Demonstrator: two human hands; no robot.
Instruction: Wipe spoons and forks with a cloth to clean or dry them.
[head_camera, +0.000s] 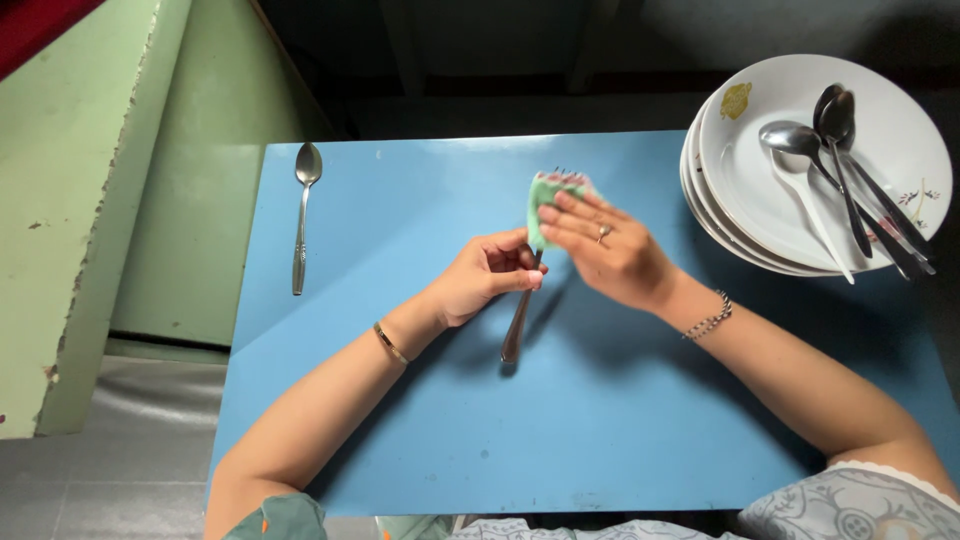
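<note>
My left hand (485, 277) pinches the shaft of a metal utensil, a fork (517, 325) whose tines poke out past a cloth; its handle points down toward me. My right hand (600, 248) presses a small green cloth (548, 192) with a red-patterned edge around the head of the utensil. Both hands hover over the middle of the blue table (600, 420). The head of the utensil is mostly hidden by the cloth.
A single metal spoon (303, 212) lies on the table's far left. At the far right stands a stack of white plates (760, 215) with several spoons (835, 170) lying in the top one. A green wall (120, 200) runs along the left.
</note>
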